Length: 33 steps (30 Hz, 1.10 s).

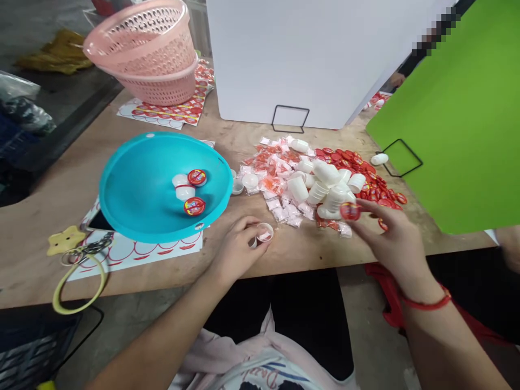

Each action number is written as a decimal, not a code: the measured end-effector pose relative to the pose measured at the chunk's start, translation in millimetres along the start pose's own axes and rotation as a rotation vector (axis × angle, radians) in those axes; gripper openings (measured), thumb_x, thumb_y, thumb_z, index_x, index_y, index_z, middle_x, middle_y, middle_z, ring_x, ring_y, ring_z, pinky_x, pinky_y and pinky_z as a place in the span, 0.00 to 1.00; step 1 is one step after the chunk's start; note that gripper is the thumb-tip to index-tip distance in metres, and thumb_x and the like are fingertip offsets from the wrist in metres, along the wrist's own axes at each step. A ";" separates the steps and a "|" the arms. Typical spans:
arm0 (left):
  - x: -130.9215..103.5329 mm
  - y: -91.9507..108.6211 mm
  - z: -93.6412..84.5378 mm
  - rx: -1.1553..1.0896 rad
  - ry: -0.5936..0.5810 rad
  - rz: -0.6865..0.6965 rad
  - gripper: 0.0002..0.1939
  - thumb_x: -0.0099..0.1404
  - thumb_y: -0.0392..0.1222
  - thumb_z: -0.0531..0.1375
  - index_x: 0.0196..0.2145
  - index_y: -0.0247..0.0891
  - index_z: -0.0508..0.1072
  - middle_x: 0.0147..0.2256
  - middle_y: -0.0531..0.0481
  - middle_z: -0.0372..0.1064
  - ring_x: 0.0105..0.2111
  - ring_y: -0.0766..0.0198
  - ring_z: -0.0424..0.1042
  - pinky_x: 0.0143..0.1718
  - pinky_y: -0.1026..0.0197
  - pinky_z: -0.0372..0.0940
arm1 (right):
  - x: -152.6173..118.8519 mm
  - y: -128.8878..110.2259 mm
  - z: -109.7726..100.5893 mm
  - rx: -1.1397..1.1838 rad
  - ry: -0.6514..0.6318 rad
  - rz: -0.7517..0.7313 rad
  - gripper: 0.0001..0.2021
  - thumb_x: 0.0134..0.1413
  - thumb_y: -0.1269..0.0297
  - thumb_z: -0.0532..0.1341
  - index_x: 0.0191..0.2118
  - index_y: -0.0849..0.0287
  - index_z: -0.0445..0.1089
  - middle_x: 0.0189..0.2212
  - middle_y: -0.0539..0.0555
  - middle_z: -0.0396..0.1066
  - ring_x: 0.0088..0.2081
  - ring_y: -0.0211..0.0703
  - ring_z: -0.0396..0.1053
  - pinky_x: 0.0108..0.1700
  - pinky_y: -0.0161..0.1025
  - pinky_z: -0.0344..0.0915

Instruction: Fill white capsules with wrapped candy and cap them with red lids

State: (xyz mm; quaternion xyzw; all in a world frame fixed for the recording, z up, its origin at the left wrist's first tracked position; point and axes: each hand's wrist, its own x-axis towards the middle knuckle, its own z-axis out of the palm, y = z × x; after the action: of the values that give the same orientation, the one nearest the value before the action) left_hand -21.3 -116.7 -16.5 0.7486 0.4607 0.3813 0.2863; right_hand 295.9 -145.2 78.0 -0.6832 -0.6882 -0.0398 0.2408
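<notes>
Near the table's front edge my left hand is closed around a small white cup, its open mouth facing up with something pale pink inside. A second white rim shows under my fingers. My right hand pinches a round red lid between thumb and fingers, just in front of the pile. White cups, some stacked, lie heaped in the middle. Small pink and orange sachets spread to their left, and red lids lie behind and to the right. The turquoise bowl holds several lidded white cups.
Pink baskets stand stacked at the back left on printed sheets. A white panel and a green panel stand on wire holders beyond the pile. A yellow ring with keys lies left of the bowl. Another person's hand shows at the right edge.
</notes>
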 end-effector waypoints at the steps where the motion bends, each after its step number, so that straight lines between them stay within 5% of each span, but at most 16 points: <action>1: -0.4 -0.1 -0.2 -0.002 0.007 -0.003 0.05 0.63 0.37 0.66 0.38 0.42 0.81 0.45 0.48 0.73 0.45 0.59 0.75 0.49 0.57 0.71 | -4.9 -21.5 7.1 0.139 -0.058 -0.097 0.19 0.60 0.53 0.66 0.54 0.54 0.74 0.44 0.57 0.78 0.43 0.53 0.74 0.46 0.48 0.68; 5: -1.3 -1.3 -1.2 0.014 -0.009 -0.022 0.10 0.62 0.33 0.66 0.41 0.43 0.81 0.44 0.49 0.72 0.45 0.61 0.76 0.49 0.59 0.72 | -25.4 -86.1 56.6 0.365 -0.183 -0.358 0.14 0.66 0.65 0.62 0.55 0.52 0.73 0.50 0.57 0.75 0.51 0.50 0.71 0.52 0.49 0.68; 10: 0.8 -0.2 -4.7 0.012 -0.044 -0.064 0.13 0.60 0.31 0.67 0.43 0.41 0.80 0.44 0.49 0.74 0.46 0.59 0.76 0.50 0.57 0.71 | -35.8 -99.1 101.4 0.353 -0.174 -0.418 0.17 0.67 0.67 0.60 0.58 0.50 0.72 0.51 0.58 0.73 0.51 0.52 0.68 0.52 0.53 0.67; 18: 1.6 10.0 -9.9 -0.068 -0.016 -0.191 0.24 0.57 0.31 0.67 0.51 0.42 0.68 0.43 0.51 0.77 0.45 0.59 0.77 0.48 0.56 0.71 | -24.6 -103.6 97.5 0.279 -0.270 -0.466 0.20 0.67 0.70 0.59 0.61 0.48 0.71 0.48 0.58 0.73 0.48 0.51 0.67 0.51 0.51 0.67; 24: 1.7 10.0 -11.8 -0.087 -0.047 -0.182 0.23 0.59 0.32 0.67 0.51 0.42 0.69 0.47 0.49 0.77 0.49 0.57 0.76 0.50 0.56 0.71 | -10.4 -111.2 91.6 0.201 -0.352 -0.499 0.18 0.66 0.72 0.58 0.55 0.49 0.76 0.44 0.58 0.73 0.43 0.49 0.68 0.46 0.48 0.70; 28: 2.0 8.4 -18.6 -0.118 -0.096 -0.152 0.22 0.61 0.31 0.64 0.52 0.44 0.73 0.51 0.51 0.77 0.52 0.58 0.76 0.55 0.56 0.69 | -7.9 -112.5 88.7 0.090 -0.339 -0.638 0.17 0.66 0.73 0.56 0.54 0.56 0.76 0.55 0.61 0.71 0.52 0.54 0.67 0.53 0.53 0.70; 33: 1.6 6.4 -28.3 -0.141 -0.183 -0.223 0.22 0.64 0.38 0.65 0.56 0.47 0.75 0.55 0.52 0.76 0.54 0.55 0.76 0.56 0.53 0.69 | -18.5 -106.2 92.9 0.022 -0.406 -0.727 0.23 0.68 0.73 0.53 0.66 0.63 0.63 0.65 0.65 0.63 0.63 0.55 0.64 0.63 0.57 0.65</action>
State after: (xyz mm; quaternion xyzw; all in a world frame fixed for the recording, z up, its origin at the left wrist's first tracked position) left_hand -41.5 -115.7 4.4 0.7026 0.4849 0.3087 0.4195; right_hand 167.4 -133.4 18.2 -0.3872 -0.9185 0.0205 0.0779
